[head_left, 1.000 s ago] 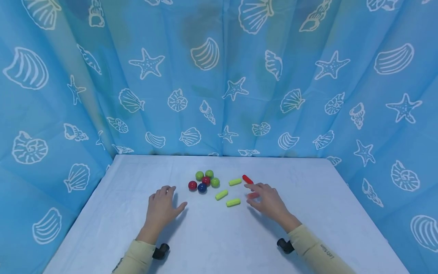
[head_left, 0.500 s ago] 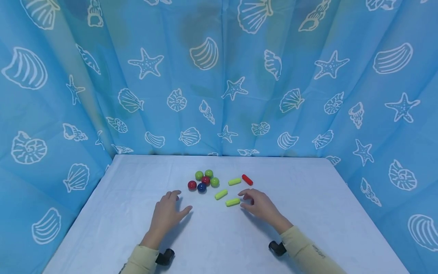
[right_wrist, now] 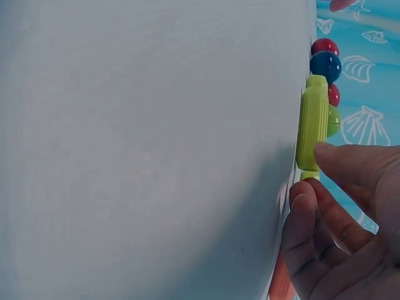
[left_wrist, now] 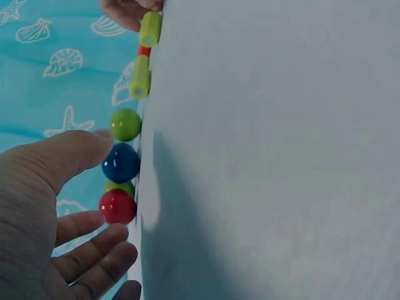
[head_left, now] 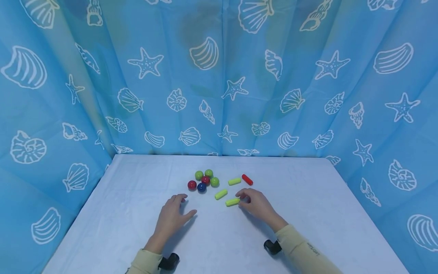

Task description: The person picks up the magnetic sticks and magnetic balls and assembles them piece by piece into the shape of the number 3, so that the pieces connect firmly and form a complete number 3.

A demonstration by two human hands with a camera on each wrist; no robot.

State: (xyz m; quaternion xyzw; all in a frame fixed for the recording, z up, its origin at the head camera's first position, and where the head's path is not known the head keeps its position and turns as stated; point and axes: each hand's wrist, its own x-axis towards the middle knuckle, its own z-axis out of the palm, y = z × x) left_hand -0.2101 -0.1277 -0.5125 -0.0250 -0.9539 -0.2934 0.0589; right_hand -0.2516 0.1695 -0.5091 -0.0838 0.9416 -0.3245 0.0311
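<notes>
In the head view my right hand (head_left: 254, 205) is at the right end of the nearest yellow-green toy rod (head_left: 232, 202). The right wrist view has the thumb at the edge of this ribbed rod (right_wrist: 314, 125), fingers bent just below it; a firm pinch does not show. My left hand (head_left: 171, 219) hovers over the cloth, thumb and fingers apart, holding nothing. Beyond it sit a red ball (head_left: 192, 185) and a dark blue ball (head_left: 202, 187). Two more yellow-green rods, one being the middle rod (head_left: 221, 194), and a red rod (head_left: 247, 179) lie near the right hand.
Green balls (head_left: 215, 182) and a second red ball (head_left: 205, 180) are clustered at the table's middle. Part of a red rod (right_wrist: 283, 278) shows behind the right fingers in the right wrist view. A blue shell-print curtain (head_left: 219, 95) surrounds the white-covered table (head_left: 294, 171).
My right hand has moved left from a red rod, which it now hides in the head view, to the nearest yellow-green rod. The left hand has drifted right and slightly nearer.
</notes>
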